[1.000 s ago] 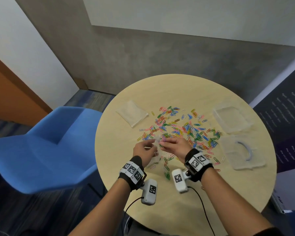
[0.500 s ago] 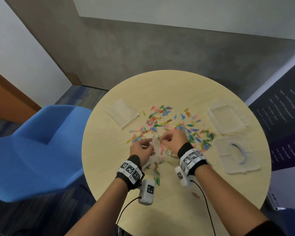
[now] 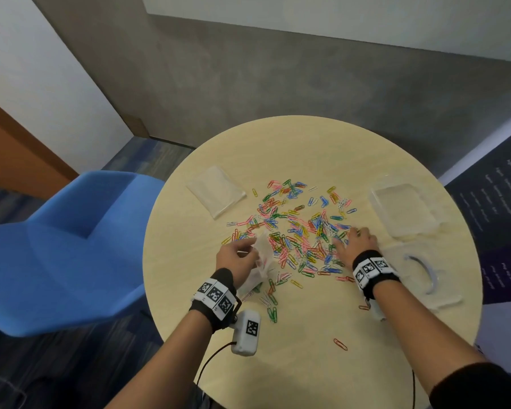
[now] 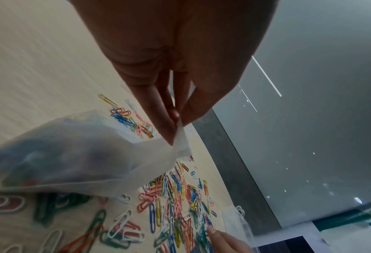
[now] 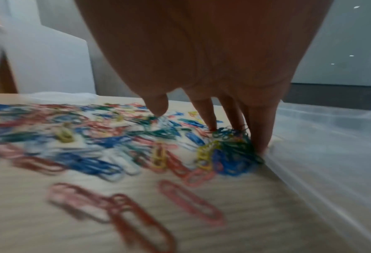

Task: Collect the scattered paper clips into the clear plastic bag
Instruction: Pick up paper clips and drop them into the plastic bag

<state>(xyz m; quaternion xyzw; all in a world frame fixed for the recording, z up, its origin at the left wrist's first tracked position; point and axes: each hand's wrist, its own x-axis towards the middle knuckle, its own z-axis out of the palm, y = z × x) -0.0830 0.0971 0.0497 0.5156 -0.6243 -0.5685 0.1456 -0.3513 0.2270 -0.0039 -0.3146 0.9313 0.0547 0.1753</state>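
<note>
Coloured paper clips (image 3: 295, 231) lie scattered across the middle of the round wooden table (image 3: 307, 149). My left hand (image 3: 236, 255) pinches the rim of the clear plastic bag (image 3: 261, 261) between thumb and fingertips (image 4: 169, 133). The bag (image 4: 71, 154) hangs to the table with several clips inside. My right hand (image 3: 356, 240) is at the pile's right edge beside the clear box. Its straight fingers (image 5: 260, 137) press down on a bunched heap of paper clips (image 5: 230, 145), and the thumb stands apart.
A second clear bag (image 3: 216, 194) lies flat at the far left. A clear plastic box (image 3: 404, 211) and its lid (image 3: 419, 273) sit at the right. One red clip (image 3: 340, 344) lies near the front edge. A blue chair (image 3: 56, 252) stands left of the table.
My right hand has left the bag's mouth and moved right to the far side of the pile, fingers now down on the clips. The left hand keeps holding the bag.
</note>
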